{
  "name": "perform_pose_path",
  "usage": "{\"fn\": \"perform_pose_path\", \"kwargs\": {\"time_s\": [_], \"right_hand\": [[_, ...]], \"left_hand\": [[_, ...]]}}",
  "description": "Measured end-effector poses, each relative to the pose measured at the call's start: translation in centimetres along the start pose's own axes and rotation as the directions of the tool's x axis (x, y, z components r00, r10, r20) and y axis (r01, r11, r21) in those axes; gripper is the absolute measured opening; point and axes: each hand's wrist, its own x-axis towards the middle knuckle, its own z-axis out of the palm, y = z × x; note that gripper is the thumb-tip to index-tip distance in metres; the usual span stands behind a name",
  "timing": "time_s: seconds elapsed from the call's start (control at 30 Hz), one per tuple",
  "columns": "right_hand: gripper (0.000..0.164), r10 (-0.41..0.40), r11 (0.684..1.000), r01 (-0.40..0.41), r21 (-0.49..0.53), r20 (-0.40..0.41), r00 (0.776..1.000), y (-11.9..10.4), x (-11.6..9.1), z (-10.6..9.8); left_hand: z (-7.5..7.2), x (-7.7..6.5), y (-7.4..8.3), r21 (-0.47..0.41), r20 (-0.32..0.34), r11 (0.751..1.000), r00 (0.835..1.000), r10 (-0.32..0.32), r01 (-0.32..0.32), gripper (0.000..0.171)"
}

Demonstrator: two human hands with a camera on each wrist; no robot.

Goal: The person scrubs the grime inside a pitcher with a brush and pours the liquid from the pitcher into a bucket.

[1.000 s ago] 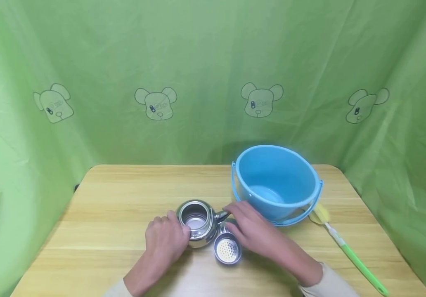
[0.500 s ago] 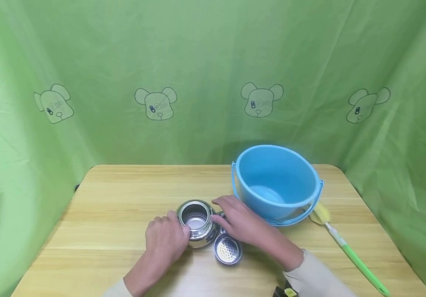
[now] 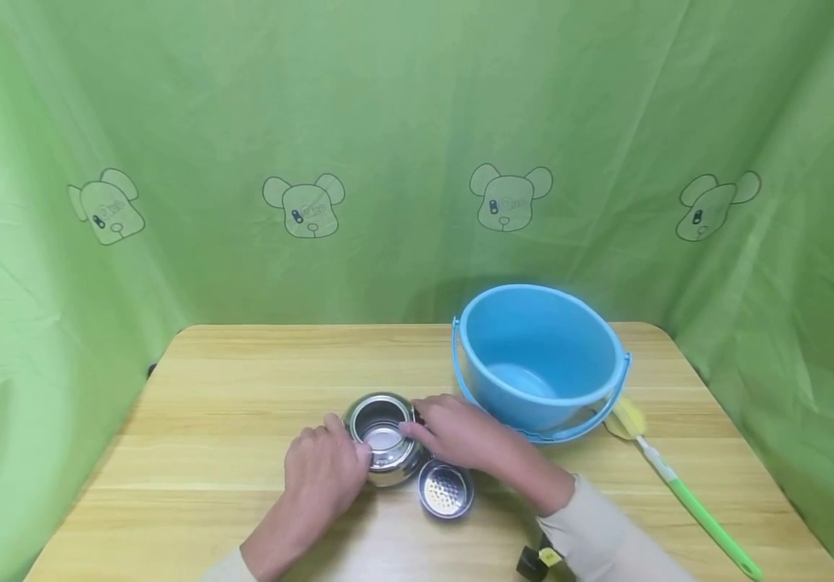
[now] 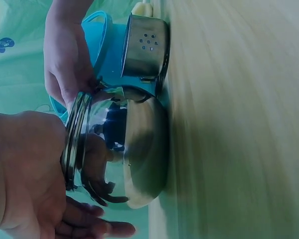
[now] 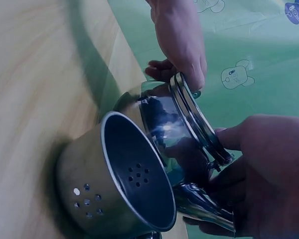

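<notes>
A shiny steel teapot (image 3: 395, 469) without a lid on its mouth stands upright on the table. My left hand (image 3: 326, 465) holds its left side, with the thumb at the rim. On the other side, my right hand (image 3: 461, 432) has its thumb on the rim and its fingers beside the spout (image 5: 204, 206); the head view mostly hides that spout. A steel strainer basket (image 3: 445, 490) with small holes stands just right of the teapot, its open top up. In the left wrist view the strainer basket (image 4: 147, 47) is apart from both hands.
A blue bucket (image 3: 541, 339) with a handle stands behind the right hand. Right of it lies a brush with a yellow head (image 3: 628, 418) and a green handle (image 3: 711, 529). A small black object (image 3: 533, 563) is by the right sleeve. Green curtain (image 3: 402, 105) surrounds the wooden table (image 3: 242, 380).
My right hand has moved left from the end of the spout to the teapot's rim, its thumb now on it. The left hand and the strainer basket stay in place.
</notes>
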Motion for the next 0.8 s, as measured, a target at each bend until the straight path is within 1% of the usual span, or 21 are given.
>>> {"fn": "perform_pose_path", "kwargs": {"time_s": [0.1, 0.2, 0.27, 0.33, 0.4, 0.47, 0.53, 0.63, 0.77, 0.8], "right_hand": [[0.058, 0.035, 0.999, -0.035, 0.002, 0.069, 0.997, -0.2, 0.2, -0.2], [0.064, 0.077, 0.997, -0.077, -0.007, 0.131, 0.988, -0.4, 0.4, -0.4], [0.068, 0.105, 0.995, -0.103, -0.02, 0.17, 0.98, -0.5, 0.5, -0.6], [0.071, 0.13, 0.992, -0.126, -0.03, 0.206, 0.97, -0.6, 0.6, -0.7], [0.074, 0.15, 0.989, -0.147, -0.03, 0.237, 0.96, -0.6, 0.8, -0.8], [0.075, 0.162, 0.986, -0.163, -0.018, 0.257, 0.953, -0.5, 0.9, -0.8], [0.075, 0.16, 0.986, -0.167, 0.005, 0.268, 0.95, -0.3, 1.1, -0.8], [0.071, 0.137, 0.987, -0.153, 0.042, 0.267, 0.954, -0.1, 1.3, -0.8], [0.069, 0.123, 0.988, -0.143, 0.054, 0.279, 0.953, -0.1, 1.5, -0.9], [0.07, 0.124, 0.988, -0.145, 0.052, 0.284, 0.951, -0.1, 1.5, -1.0]], "left_hand": [[0.0, 0.2, -0.2, -0.065, 0.056, 0.998, 0.998, -0.005, 0.008, 0.028], [0.0, 0.3, -0.4, -0.153, 0.11, 0.988, 0.994, 0.002, 0.015, 0.033], [-0.2, 0.5, -0.6, -0.221, 0.148, 0.975, 0.989, 0.019, 0.014, 0.038], [-0.3, 0.6, -0.8, -0.315, 0.206, 0.949, 0.978, 0.034, 0.033, 0.043], [-0.5, 0.7, -1.1, -0.402, 0.266, 0.912, 0.963, 0.038, 0.075, 0.048], [-0.7, 0.9, -1.4, -0.479, 0.325, 0.867, 0.945, 0.03, 0.137, 0.051], [-0.7, 1.1, -1.8, -0.537, 0.366, 0.823, 0.93, 0.029, 0.186, 0.055], [-0.6, 1.5, -2.4, -0.606, 0.416, 0.757, 0.908, 0.04, 0.245, 0.064], [-0.4, 1.9, -3.2, -0.695, 0.48, 0.636, 0.875, 0.065, 0.335, 0.076], [-0.4, 2.0, -3.4, -0.714, 0.496, 0.602, 0.865, 0.073, 0.359, 0.077]]}}
